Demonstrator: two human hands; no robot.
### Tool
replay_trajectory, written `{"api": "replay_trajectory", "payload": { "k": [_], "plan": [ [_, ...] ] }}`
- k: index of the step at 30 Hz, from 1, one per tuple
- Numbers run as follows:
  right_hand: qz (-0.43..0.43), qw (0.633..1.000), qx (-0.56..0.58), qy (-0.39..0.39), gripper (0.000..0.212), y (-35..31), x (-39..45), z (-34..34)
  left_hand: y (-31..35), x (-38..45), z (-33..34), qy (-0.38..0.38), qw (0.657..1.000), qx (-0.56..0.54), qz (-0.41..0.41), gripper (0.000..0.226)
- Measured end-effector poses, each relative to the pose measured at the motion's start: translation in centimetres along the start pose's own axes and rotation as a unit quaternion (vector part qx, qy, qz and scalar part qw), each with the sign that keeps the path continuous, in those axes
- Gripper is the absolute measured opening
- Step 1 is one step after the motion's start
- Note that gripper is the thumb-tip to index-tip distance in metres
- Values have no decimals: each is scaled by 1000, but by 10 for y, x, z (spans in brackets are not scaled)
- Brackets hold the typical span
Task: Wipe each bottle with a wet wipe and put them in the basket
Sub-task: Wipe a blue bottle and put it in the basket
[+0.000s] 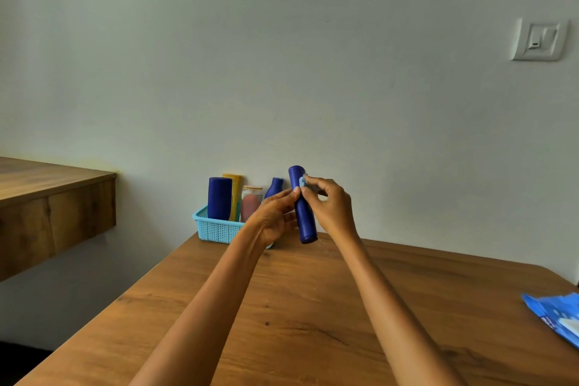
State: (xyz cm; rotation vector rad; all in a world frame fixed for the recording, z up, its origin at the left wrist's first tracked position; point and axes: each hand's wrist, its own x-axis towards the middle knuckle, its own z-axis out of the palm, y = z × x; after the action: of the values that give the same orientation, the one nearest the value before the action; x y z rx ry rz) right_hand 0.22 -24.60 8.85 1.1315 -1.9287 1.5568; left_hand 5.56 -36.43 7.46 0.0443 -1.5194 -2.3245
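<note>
A dark blue bottle (303,207) is held up above the far end of the wooden table (313,316), nearly upright. My left hand (275,216) grips it at mid-height from the left. My right hand (329,200) pinches a small pale wet wipe (303,182) against the bottle's upper part. Behind my left hand stands a light blue basket (216,229). It holds a wide dark blue bottle (219,197), a yellow bottle (235,191), a pinkish clear bottle (250,202) and another blue bottle (274,186), partly hidden by my hand.
A blue pack of wipes (557,313) lies at the table's right edge. A second wooden surface (53,197) juts out at the left, with a gap between it and the table. The wall stands right behind the basket.
</note>
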Motion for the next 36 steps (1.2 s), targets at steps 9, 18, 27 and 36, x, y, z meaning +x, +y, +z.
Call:
{"api": "replay_trajectory", "payload": {
  "k": [9, 18, 27, 36],
  "plan": [
    [43, 986, 20, -158, 19, 5, 4, -11, 7, 0, -12, 70, 997, -32, 2, 48],
    [-21, 999, -15, 27, 13, 1, 1, -9, -4, 0, 0, -5, 999, 24, -48, 30],
    [9, 993, -63, 101, 19, 7, 4, -18, -2, 0, 18, -5, 994, 101, -49, 46],
    [-48, 995, -14, -88, 21, 3, -2, 1, 15, -1, -4, 104, 992, -33, -68, 56]
  ]
}}
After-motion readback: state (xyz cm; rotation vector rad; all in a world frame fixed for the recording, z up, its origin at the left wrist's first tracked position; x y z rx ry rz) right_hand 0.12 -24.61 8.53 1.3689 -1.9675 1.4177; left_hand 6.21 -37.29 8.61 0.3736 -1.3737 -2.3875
